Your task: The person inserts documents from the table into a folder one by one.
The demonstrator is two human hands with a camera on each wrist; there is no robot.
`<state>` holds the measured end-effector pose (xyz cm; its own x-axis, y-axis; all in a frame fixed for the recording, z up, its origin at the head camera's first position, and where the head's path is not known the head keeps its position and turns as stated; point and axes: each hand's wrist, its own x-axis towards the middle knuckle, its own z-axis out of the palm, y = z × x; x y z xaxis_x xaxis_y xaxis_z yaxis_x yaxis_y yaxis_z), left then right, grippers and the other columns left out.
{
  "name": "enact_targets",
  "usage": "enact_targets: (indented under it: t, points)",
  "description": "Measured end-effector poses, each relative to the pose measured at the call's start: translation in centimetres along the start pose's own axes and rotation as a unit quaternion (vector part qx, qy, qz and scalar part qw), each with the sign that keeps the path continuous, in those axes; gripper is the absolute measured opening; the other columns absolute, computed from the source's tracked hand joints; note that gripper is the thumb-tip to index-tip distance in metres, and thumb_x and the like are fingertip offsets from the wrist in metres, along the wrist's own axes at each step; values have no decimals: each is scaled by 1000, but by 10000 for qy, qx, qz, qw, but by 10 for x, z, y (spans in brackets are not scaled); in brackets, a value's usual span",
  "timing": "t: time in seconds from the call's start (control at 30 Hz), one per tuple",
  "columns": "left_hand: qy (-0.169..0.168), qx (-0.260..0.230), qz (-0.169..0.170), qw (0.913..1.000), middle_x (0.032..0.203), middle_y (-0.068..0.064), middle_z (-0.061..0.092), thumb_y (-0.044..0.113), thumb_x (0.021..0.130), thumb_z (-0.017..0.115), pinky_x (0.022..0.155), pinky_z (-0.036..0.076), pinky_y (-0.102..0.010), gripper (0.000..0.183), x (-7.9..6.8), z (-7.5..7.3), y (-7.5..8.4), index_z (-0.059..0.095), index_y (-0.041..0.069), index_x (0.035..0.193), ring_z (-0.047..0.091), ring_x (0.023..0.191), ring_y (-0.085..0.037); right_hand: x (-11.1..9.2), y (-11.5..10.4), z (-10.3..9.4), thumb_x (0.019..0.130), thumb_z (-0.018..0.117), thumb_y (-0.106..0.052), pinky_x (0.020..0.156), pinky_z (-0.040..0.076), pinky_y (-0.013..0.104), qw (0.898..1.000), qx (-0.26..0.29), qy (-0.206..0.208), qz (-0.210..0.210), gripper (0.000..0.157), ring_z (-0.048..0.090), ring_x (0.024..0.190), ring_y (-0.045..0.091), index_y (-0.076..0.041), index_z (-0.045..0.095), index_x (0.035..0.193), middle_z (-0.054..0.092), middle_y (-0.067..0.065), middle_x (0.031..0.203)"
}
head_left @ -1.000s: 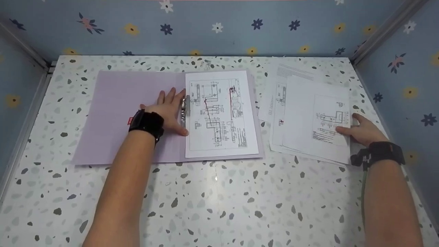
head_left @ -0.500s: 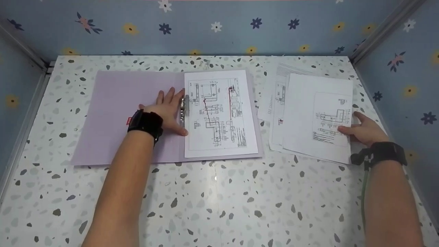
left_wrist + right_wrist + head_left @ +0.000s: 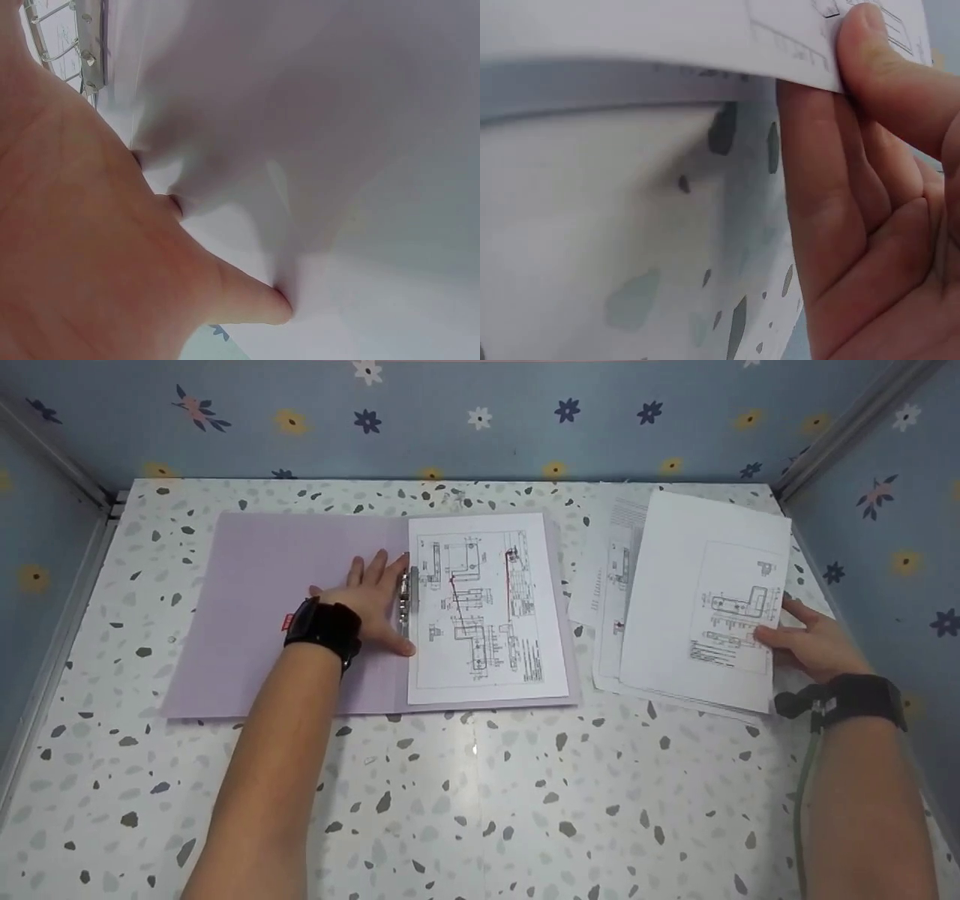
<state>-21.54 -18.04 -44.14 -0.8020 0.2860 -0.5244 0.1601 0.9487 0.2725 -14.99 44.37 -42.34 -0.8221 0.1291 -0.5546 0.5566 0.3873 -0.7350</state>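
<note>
A lilac ring binder (image 3: 255, 585) lies open on the table, its metal rings (image 3: 404, 600) along the spine. On its right half sits a sheet with line drawings and red marks (image 3: 487, 607). My left hand (image 3: 367, 611) rests on the binder with fingers spread, thumb and fingertips beside the rings; the left wrist view shows the fingertips touching the lilac cover (image 3: 360, 187). My right hand (image 3: 817, 645) pinches the right edge of a printed sheet (image 3: 675, 600), thumb on top and fingers beneath. In the right wrist view that sheet's edge (image 3: 630, 37) is lifted off the table.
Several loose papers (image 3: 611, 652) lie partly under the lifted sheet, to the right of the binder. The speckled table (image 3: 480, 795) is bounded at the back and sides by blue flowered panels (image 3: 420, 405).
My right hand has moved right and slightly away with the sheet, whose right side has risen and tilted off the papers beneath. My left hand stays in place on the binder.
</note>
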Motion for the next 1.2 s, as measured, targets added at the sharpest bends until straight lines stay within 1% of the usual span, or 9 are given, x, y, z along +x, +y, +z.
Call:
enact_targets:
  t: [0.1,0.17,0.27,0.43,0.57,0.67,0.83,1.0,1.2]
  points:
    - [-48,-15,-11,10000,164,-11,-22,69,63,82,86,5,-91,143,3,0,0,-19,29,157,-17,147,-43,-7,-13,2,94,70,-21,87,51,22,9972,741,-91,-4,93,69,99,7,-22,7,162,72,-13,103]
    - [-49,-34,-45,10000,164,-11,-21,69,62,83,87,6,-91,144,3,-1,1,-18,29,158,-17,148,-43,-9,-20,5,93,72,-17,82,54,22,9938,1106,-23,-73,91,71,96,10,-19,12,161,74,-9,102]
    - [-37,-43,-72,10000,164,-12,-20,68,61,84,87,8,-91,145,2,-2,1,-17,29,158,-16,148,-43,-7,-29,14,90,75,-17,76,56,22,9894,1423,72,-284,84,72,89,12,-17,26,159,74,-5,101]
    - [-37,-11,-89,10000,164,-11,-21,67,62,84,89,7,-91,144,1,-1,2,-18,30,157,-16,148,-42,3,-45,40,88,76,-17,76,57,23,9807,1808,83,-745,56,72,90,15,-12,53,139,74,0,105]
    - [-10,35,-74,10000,164,-12,-19,67,64,83,89,8,-90,143,-1,-1,3,-18,29,158,-15,148,-43,7,-62,69,90,75,-13,79,58,25,9728,2059,-60,-1057,36,72,94,17,-9,63,124,73,4,107]
    - [25,55,-77,10000,165,-11,-18,67,64,83,90,9,-90,142,-2,-1,3,-16,29,158,-14,149,-42,9,-74,93,88,78,-15,80,57,24,9727,2039,-118,-1100,37,71,95,18,-6,64,121,72,6,107]
    - [29,21,-76,10000,165,-12,-19,66,65,83,90,7,-90,141,-3,-2,4,-17,28,158,-14,148,-42,10,-87,133,83,82,-24,81,57,25,9809,1578,-168,-1129,48,70,95,20,-2,61,121,70,9,108]
    - [29,76,-28,10000,165,-13,-18,66,67,82,90,8,-90,140,-4,-2,4,-17,28,158,-14,148,-43,9,-95,171,82,84,-24,80,58,28,9841,1261,-388,-1191,46,71,91,21,2,62,113,69,10,103]
    - [141,75,120,9998,165,-15,-14,64,69,81,90,10,-90,137,-9,-3,5,-14,25,159,-11,149,-44,9,-101,202,80,86,-25,78,58,28,9883,882,-547,-1118,45,71,87,20,1,63,108,68,9,99]
